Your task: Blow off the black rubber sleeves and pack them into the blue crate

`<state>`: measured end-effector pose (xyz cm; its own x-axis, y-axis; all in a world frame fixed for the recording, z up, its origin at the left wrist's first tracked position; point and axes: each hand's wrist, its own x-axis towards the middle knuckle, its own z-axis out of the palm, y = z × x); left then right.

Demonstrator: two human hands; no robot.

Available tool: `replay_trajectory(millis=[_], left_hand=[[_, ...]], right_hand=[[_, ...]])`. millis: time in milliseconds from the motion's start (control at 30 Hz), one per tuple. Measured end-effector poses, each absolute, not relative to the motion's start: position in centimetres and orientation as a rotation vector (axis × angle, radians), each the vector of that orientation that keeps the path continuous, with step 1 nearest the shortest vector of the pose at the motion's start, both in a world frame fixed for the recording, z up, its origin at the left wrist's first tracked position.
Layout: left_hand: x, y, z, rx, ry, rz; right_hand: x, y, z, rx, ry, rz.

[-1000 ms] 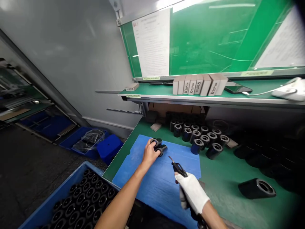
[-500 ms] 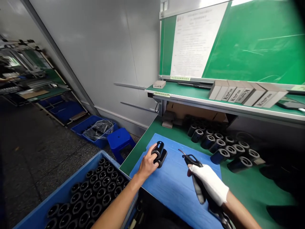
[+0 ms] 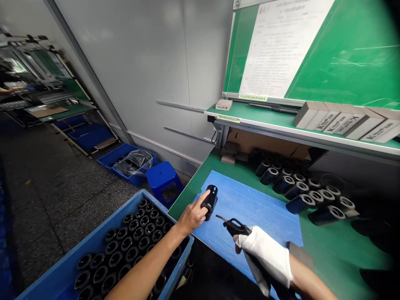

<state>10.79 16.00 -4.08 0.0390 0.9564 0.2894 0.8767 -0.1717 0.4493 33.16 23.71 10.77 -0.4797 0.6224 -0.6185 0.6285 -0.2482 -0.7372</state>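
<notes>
The left hand point(image 3: 193, 217) is clasping a black cylinder point(image 3: 210, 198) over the left side of a blue mat point(image 3: 259, 204) lying on the desk point(image 3: 337, 246); the gloved right hand point(image 3: 264, 250) is gripping an air gun point(image 3: 235, 228), its nozzle point(image 3: 221, 218) pointing left.

A black cylinder point(image 3: 212, 198), black air gun point(image 3: 233, 228) and white glove point(image 3: 269, 252) contrast with a blue mat point(image 3: 250, 200) and green table point(image 3: 339, 254).

A glossy black cylinder point(image 3: 211, 195), pale marks near its far end, sits tilted in the left grip point(image 3: 193, 216) over a flat blue sheet point(image 3: 256, 204). A black blow gun point(image 3: 236, 228) with a looped frame fills the right grip point(image 3: 264, 248), its thin bent nozzle pointing toward the cylinder, near but apart.
</notes>
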Motion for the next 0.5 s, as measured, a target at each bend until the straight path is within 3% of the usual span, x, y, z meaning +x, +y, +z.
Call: replay_trajectory(millis=[233,400,500], left_hand=[[8.8,13.4,-4.4,2.061,1.870,0.951],[8.4,13.0,-4.3,1.346,1.990,1.614],[8.6,13.0,-4.4,0.705,1.772,1.893]], right_hand=[[31.0,22.8,10.8,1.608,1.907,-1.750],[29.9,21.7,9.5,1.647,1.930,-1.653],[29.1,20.7,9.3,1.642,1.909,-1.630]])
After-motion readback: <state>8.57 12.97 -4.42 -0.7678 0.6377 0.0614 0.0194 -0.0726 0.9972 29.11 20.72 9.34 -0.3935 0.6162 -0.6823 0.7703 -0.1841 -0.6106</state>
